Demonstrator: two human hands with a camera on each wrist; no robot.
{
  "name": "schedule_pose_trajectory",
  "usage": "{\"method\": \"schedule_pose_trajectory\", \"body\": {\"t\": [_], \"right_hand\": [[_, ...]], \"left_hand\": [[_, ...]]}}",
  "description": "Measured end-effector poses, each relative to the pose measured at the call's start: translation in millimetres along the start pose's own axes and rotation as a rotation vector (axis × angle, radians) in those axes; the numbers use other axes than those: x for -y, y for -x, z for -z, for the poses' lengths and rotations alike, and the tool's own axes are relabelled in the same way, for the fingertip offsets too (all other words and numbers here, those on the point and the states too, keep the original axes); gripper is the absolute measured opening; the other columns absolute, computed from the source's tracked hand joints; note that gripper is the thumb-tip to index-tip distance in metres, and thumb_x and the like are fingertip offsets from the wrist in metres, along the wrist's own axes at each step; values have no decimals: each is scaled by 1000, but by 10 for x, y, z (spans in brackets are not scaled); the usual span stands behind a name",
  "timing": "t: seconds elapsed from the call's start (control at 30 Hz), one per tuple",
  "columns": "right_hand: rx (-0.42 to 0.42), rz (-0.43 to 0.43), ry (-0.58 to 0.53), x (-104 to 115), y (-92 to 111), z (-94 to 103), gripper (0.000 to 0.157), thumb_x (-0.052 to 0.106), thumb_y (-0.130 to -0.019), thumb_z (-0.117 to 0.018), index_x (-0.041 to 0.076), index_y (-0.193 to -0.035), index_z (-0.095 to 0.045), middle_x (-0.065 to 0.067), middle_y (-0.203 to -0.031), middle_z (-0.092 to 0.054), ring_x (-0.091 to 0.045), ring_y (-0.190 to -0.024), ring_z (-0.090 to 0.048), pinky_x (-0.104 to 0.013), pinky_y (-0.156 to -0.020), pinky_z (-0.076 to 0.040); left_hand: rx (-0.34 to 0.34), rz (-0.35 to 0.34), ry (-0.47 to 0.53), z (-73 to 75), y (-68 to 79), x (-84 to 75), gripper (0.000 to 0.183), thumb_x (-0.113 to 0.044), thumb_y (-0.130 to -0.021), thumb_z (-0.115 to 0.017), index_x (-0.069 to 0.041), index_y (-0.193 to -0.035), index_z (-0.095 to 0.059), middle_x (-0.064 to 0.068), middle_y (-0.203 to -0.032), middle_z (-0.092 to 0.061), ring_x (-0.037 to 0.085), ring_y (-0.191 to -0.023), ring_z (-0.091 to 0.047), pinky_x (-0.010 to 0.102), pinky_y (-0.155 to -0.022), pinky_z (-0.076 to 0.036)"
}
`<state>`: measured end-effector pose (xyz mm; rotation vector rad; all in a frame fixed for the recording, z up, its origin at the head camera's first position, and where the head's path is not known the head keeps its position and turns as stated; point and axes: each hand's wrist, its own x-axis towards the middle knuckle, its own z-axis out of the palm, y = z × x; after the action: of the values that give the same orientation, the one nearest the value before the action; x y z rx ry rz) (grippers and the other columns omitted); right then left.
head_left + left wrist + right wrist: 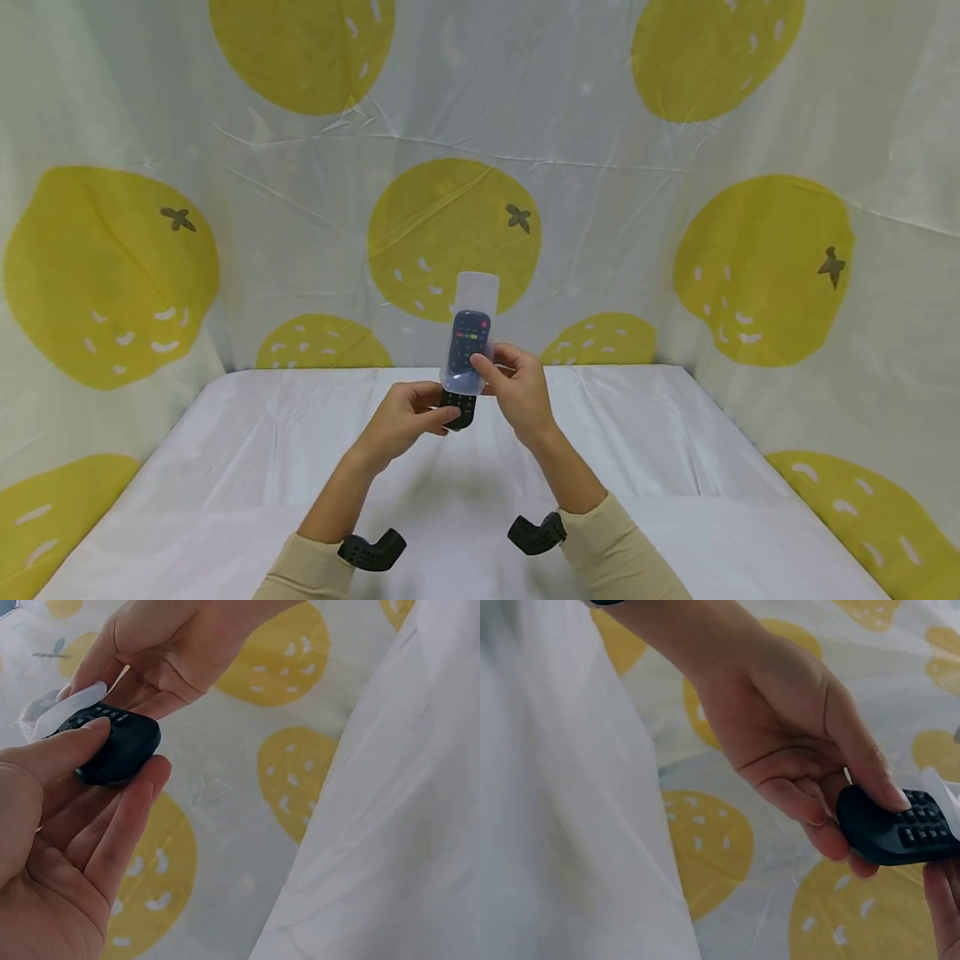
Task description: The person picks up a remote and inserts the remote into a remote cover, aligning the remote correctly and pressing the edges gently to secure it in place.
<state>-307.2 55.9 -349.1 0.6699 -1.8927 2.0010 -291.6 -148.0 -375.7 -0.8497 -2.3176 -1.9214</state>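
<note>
A black remote control (pixel 460 410) is held up in front of me, its upper part inside a translucent sleeve (pixel 476 292). My left hand (pixel 401 421) pinches the bare lower end of the remote, thumb on the buttons and fingers beneath. Higher up, my right hand (pixel 517 389) grips the sleeve along its right side, with the thumb over the front. In the left wrist view the rounded end of the remote (pixel 120 746) sticks out past the sleeve's edge (pixel 71 709). The right wrist view shows the left thumb on the remote's keys (pixel 921 825); most of the right hand is out of that view.
A white cloth covers the table (pixel 300 467) below the hands. Behind and at both sides hangs a pale curtain (pixel 300 217) printed with large yellow fruit. Each wrist carries a black curved mount (pixel 372 552).
</note>
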Motion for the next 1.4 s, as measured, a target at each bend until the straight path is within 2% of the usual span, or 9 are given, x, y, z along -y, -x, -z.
{"method": "schedule_pose_trajectory", "body": {"t": [0.17, 0.27, 0.47, 0.9, 1.4], "right_hand": [[-42, 14, -28, -45, 2, -22, 27, 13, -100, -71, -7, -118, -69, -19, -101, -73, -26, -85, -75, -38, -72, -63], [-56, 42, -37, -65, 0, -33, 23, 12, -102, -68, -8, -112, -70, -19, -96, -73, -25, -78, -74, -38, -71, -63], [-65, 87, -41, -85, 4, -59, 19, 6, -99, -71, -11, -105, -74, -17, -92, -73, -19, -76, -74, -35, -72, -62], [-48, 56, -14, -43, 13, -34, 19, 6, -98, -73, -11, -105, -76, -19, -92, -75, -14, -76, -72, -28, -72, -61], [-18, 46, 32, -40, 13, -3, 20, 8, -98, -73, -10, -105, -77, -17, -93, -75, -16, -77, -71, -30, -73, -61]], "left_hand": [[-16, -6, 30, 9, -2, -11, 34, -5, -95, -75, 9, -126, -68, 19, -112, -73, 29, -95, -74, 38, -78, -62], [-28, -19, 32, 25, -6, 4, 34, -4, -94, -76, 10, -125, -68, 19, -110, -74, 29, -94, -74, 37, -78, -62], [-66, -18, 64, 62, 11, 4, 35, -2, -94, -76, 10, -125, -68, 20, -108, -75, 28, -92, -75, 38, -78, -62], [-63, -27, 81, 49, 27, -24, 36, -3, -95, -75, 12, -126, -66, 21, -108, -74, 27, -92, -75, 38, -78, -62], [-76, -29, 80, 34, 33, -31, 35, -1, -95, -75, 13, -125, -66, 22, -108, -74, 26, -92, -75, 38, -78, -62]]}}
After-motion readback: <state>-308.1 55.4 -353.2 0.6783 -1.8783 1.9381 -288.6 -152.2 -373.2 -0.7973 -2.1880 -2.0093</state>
